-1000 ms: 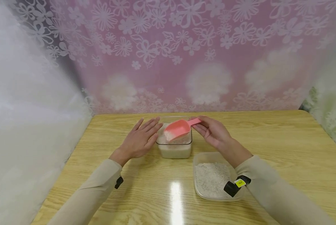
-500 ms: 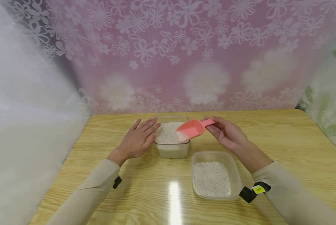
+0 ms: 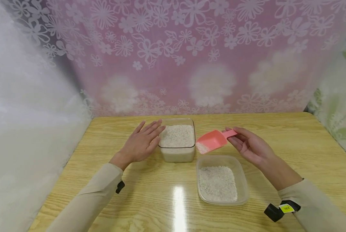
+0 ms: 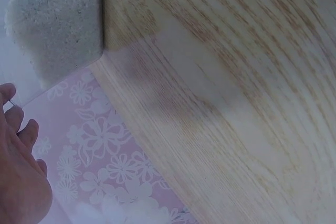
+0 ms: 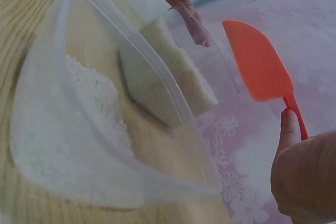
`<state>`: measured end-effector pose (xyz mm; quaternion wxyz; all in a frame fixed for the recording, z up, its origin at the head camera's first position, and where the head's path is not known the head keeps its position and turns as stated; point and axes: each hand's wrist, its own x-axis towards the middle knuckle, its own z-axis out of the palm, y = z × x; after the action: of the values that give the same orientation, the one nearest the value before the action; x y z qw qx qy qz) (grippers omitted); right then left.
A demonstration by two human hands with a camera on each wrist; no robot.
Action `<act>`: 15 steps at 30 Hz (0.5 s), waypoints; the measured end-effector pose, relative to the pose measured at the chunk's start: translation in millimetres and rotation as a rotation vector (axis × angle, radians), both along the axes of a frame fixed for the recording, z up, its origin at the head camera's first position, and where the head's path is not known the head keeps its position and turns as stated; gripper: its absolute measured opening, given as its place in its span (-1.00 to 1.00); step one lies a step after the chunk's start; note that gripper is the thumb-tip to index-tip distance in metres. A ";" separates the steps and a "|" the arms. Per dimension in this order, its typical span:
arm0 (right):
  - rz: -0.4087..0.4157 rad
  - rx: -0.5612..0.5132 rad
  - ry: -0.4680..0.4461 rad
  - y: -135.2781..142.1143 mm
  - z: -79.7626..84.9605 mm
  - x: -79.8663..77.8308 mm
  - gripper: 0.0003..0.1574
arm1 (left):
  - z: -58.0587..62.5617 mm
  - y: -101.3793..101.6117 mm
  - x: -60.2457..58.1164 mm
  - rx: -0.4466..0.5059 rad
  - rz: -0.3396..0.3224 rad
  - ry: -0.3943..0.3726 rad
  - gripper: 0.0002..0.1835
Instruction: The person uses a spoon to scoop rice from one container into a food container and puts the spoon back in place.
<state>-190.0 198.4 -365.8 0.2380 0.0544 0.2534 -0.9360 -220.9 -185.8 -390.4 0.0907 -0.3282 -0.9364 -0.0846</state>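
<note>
My right hand [image 3: 252, 146] pinches the handle of a pink scoop [image 3: 215, 140], which carries a little rice [image 3: 202, 148] at its lip. The scoop hangs behind the square plastic tub [image 3: 242, 187] and to the right of a clear glass container [image 3: 177, 154]. That container is filled high with rice; the tub has a lower layer of rice [image 3: 217, 183]. Fingers spread, my left hand [image 3: 141, 142] rests its fingertips on the container's left rim. In the right wrist view, the underside of the scoop [image 5: 258, 61] shows above the tub's rim.
Both containers stand on a light wooden table [image 3: 149, 199]. A pink flowered curtain [image 3: 167, 58] hangs behind its back edge, with pale sheets [image 3: 31, 122] at the sides. Black wrist cameras [image 3: 274, 212] sit on the sleeves.
My right hand has carried the scoop rightward from over the glass container to beside it, and slightly lower. The left hand has stayed at the container's rim.
</note>
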 end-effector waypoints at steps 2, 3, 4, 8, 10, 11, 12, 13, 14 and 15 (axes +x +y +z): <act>0.005 -0.018 -0.001 5.0 -3.0 2.4 -0.65 | 1.1 -0.1 0.3 0.000 0.001 -0.004 -0.46; 0.010 -0.024 0.004 7.6 -4.7 3.6 -0.64 | 1.6 -0.2 0.6 -0.001 0.002 -0.007 -0.45; 0.014 -0.033 0.006 10.0 -6.7 4.8 -0.64 | 2.0 -0.2 0.9 0.000 0.001 -0.008 -0.45; 0.033 -0.073 0.011 19.8 -15.0 10.1 -0.60 | 2.0 -0.1 1.2 0.005 -0.007 -0.002 -0.46; 0.041 -0.088 0.013 24.5 -19.8 12.9 -0.59 | 1.8 0.0 1.1 0.008 -0.013 0.005 -0.46; 0.042 -0.087 0.013 26.6 -21.9 14.3 -0.58 | 1.8 0.1 1.1 0.007 -0.013 0.006 -0.46; 0.042 -0.087 0.012 28.6 -24.0 15.7 -0.58 | 1.7 0.2 1.1 0.008 -0.013 0.007 -0.46; 0.042 -0.084 0.014 30.3 -26.0 16.9 -0.57 | 1.5 0.1 1.0 0.008 -0.011 0.008 -0.46; 0.041 -0.081 0.013 31.8 -27.8 18.1 -0.57 | 1.2 0.1 0.9 0.009 -0.010 0.008 -0.47; 0.040 -0.078 0.015 33.1 -29.5 19.1 -0.57 | 1.2 0.1 1.0 0.011 -0.009 0.007 -0.47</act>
<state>-170.8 231.5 -395.2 0.2566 0.0332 0.2196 -0.9406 -219.8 -185.7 -389.3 0.0954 -0.3321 -0.9342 -0.0887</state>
